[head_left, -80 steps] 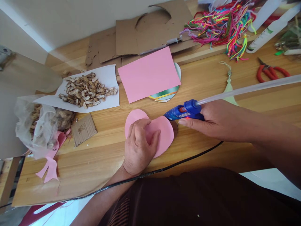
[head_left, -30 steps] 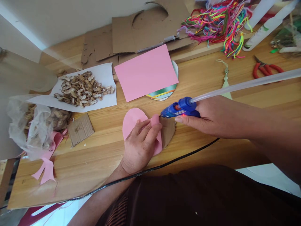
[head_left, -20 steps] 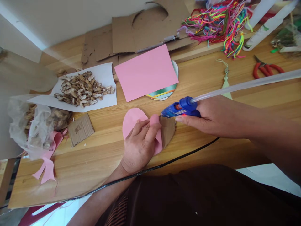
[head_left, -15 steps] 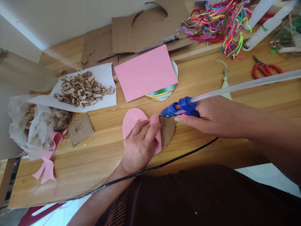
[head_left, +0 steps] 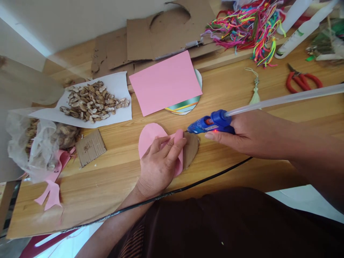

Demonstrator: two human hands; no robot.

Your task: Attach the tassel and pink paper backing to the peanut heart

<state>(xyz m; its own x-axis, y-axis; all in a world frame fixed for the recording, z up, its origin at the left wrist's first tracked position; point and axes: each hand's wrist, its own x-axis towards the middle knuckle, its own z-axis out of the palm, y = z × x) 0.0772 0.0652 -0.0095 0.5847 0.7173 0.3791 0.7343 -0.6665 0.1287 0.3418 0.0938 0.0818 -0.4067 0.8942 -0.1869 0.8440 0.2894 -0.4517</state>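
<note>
My left hand [head_left: 158,166] presses on a pink paper shape [head_left: 150,137] and pinches its folded-back right part. Beneath the fold, a piece of brown cardboard [head_left: 190,148] with a rounded edge shows on the wooden table [head_left: 118,150]. My right hand [head_left: 249,132] is closed around a blue glue gun [head_left: 212,123], its nozzle by the top of the fold, near the cardboard's upper edge. A long translucent glue stick [head_left: 285,99] sticks out of the gun's back. A small red light glows on the gun.
Behind lie a pink sheet [head_left: 165,84], cardboard pieces [head_left: 166,32] and peanut shells [head_left: 92,100] on white paper. Right are red-handled pliers [head_left: 303,80], a pale tassel [head_left: 255,95], colourful cords [head_left: 249,27] and white bottles [head_left: 303,36]. A black cable [head_left: 204,180] crosses the front.
My right hand has moved the glue gun slightly to the right, relative to the cardboard. My left hand still holds the pink fold. The whole view has shifted a little.
</note>
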